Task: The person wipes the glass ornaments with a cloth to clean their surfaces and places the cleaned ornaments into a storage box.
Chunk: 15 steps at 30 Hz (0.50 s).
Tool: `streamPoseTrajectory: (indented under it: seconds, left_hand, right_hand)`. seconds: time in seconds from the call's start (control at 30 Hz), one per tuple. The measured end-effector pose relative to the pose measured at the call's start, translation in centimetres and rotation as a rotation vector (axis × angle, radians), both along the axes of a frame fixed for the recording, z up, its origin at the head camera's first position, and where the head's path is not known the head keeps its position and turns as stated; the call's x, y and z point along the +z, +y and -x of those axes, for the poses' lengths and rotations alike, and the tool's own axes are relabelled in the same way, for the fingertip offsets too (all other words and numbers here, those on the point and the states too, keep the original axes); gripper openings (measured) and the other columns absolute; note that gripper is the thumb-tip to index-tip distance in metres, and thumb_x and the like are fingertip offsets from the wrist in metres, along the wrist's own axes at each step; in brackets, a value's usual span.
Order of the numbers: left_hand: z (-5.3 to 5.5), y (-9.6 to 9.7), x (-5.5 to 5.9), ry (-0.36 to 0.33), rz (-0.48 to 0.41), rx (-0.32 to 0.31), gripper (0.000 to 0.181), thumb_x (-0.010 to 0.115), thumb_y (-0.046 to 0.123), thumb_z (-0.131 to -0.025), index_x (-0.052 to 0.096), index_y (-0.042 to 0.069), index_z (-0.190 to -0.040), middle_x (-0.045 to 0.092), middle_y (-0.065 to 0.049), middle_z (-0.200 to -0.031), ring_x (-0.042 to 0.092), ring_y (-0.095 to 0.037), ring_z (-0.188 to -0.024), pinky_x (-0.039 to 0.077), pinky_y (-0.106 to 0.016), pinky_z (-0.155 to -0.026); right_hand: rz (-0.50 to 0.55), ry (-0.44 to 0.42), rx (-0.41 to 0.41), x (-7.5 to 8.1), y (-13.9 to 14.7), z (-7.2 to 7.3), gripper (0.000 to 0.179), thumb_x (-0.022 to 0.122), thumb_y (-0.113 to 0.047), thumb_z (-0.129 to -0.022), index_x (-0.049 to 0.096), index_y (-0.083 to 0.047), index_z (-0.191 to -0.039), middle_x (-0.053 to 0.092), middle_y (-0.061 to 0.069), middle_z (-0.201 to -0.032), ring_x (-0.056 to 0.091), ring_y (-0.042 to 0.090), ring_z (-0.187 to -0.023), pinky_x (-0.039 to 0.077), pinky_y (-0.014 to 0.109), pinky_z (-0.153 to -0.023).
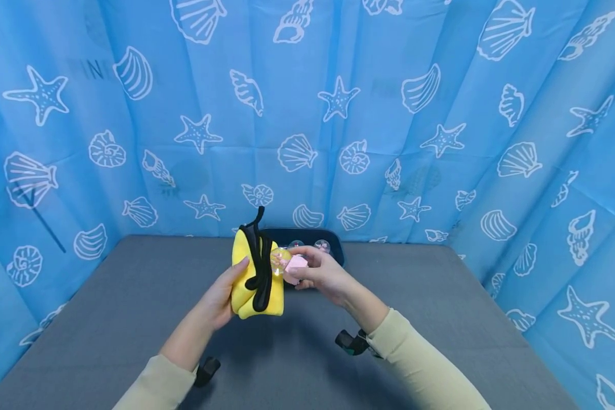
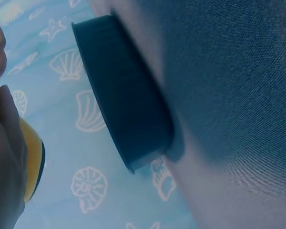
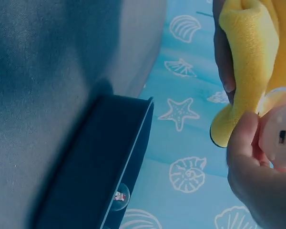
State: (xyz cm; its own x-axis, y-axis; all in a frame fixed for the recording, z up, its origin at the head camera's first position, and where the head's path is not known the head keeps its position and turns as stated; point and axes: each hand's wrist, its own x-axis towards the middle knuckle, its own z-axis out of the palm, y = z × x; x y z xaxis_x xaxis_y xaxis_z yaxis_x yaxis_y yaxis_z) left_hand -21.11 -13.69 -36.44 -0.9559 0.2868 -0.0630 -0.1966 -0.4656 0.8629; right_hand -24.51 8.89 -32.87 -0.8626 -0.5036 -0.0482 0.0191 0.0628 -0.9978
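Observation:
My left hand [image 1: 216, 297] grips a folded yellow cloth [image 1: 242, 293] with black edging, held up over the table. In my right hand [image 1: 324, 275] is a small snow globe with a pink base [image 1: 295, 269], pinched between thumb and fingers. Its clear dome [image 1: 278, 261] points left, up against the cloth. The right wrist view shows the round underside of the pink base [image 3: 279, 153], with a small dark slot, beside the yellow cloth [image 3: 250, 57]. Only the cloth's edge [image 2: 32, 157] and part of my left hand [image 2: 7, 167] show in the left wrist view.
Behind my hands a dark blue tray [image 1: 336, 238] stands on the grey table [image 1: 410, 307], near its back edge. Several clear globes [image 1: 322, 245] sit inside. A blue curtain [image 1: 369, 188] with white shells and starfish hangs behind and at both sides.

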Motion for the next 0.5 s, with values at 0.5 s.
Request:
streamPoseTrajectory:
  seconds: [0.5]
  left_hand:
    - [-0.1,3.3,0.5,0.090,0.379,0.143,0.058,0.069,0.018,-0.090,0.032,0.006,-0.133,0.053,-0.013,-0.105,0.059,-0.024,-0.090,0.051,-0.033,-0.079]
  right_hand:
    - [-0.184,0.411,0.155,-0.3,-0.2,-0.3,0.049,0.073,-0.005,-0.086,0.052,0.002,-0.130,0.059,0.013,-0.113,0.058,0.022,-0.089,0.055,0.031,-0.081]
